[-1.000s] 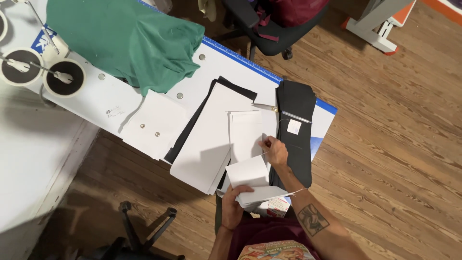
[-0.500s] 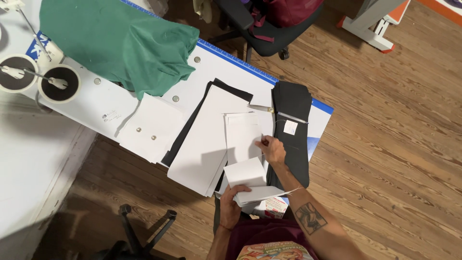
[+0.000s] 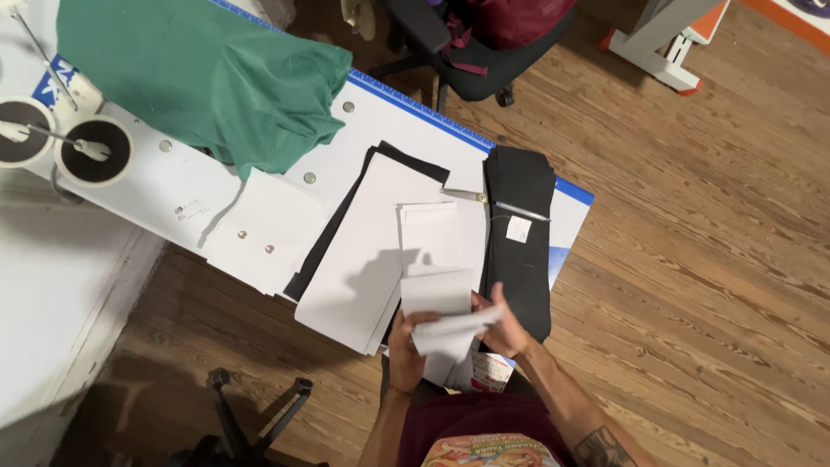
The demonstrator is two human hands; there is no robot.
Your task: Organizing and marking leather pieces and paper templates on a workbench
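Observation:
My left hand (image 3: 405, 355) and my right hand (image 3: 502, 324) both grip a folded piece of white fabric (image 3: 450, 331) at the near edge of the white cutting table (image 3: 372, 112). The piece is held between the hands, just above the table edge. Right behind it lies a small white rectangle of fabric (image 3: 430, 235) on a larger white sheet (image 3: 373, 246), which rests on black fabric (image 3: 406, 157). A stack of black fabric strips (image 3: 519, 233) lies to the right of my hands.
A green garment (image 3: 199, 73) is heaped at the table's far left. White pattern pieces (image 3: 264, 229) with round weights sit left of centre. Two spool holders (image 3: 91, 149) stand at far left. A black office chair (image 3: 484, 43) is behind the table, a chair base (image 3: 251, 415) near my feet.
My right hand has come back from the small white rectangle on the table and now grips the folded white piece together with my left hand. The view shifted slightly.

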